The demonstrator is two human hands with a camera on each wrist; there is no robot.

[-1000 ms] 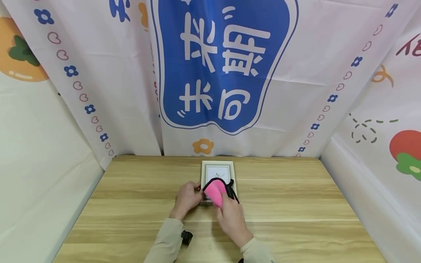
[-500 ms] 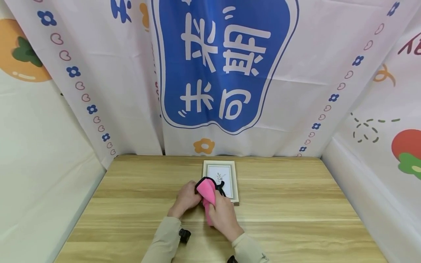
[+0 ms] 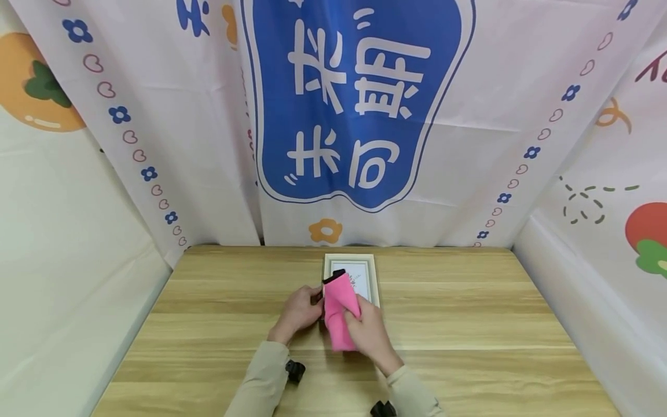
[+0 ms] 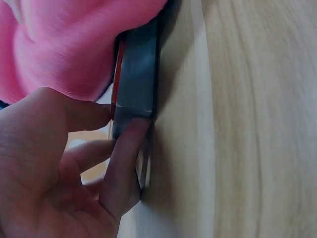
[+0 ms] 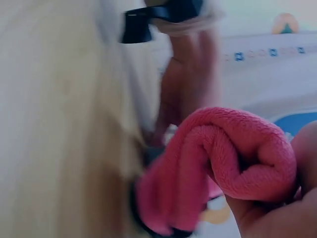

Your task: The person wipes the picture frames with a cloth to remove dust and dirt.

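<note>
A picture frame (image 3: 372, 277) with a cream border and a small plant print lies on the wooden table. My left hand (image 3: 299, 313) grips its near-left corner, the thumb on top and fingertips along the dark side (image 4: 136, 69) in the left wrist view. My right hand (image 3: 372, 333) grips a pink cloth (image 3: 339, 318) with black edging, bunched in the fingers. In the head view the cloth overlaps the left and near part of the frame, hiding much of the print. The right wrist view shows thick folds of the cloth (image 5: 198, 158) close by the left hand.
Wood-grain tabletop (image 3: 469, 324) extends on both sides of the frame. A printed white curtain (image 3: 417, 220) hangs at the table's far edge, with white fabric at both sides. Black wrist cameras (image 3: 295, 371) sit at both sleeves.
The pink cloth goes left to the frame's left edge, then back rightward, and its folded shape changes. My left hand keeps its grip at the frame's left corner.
</note>
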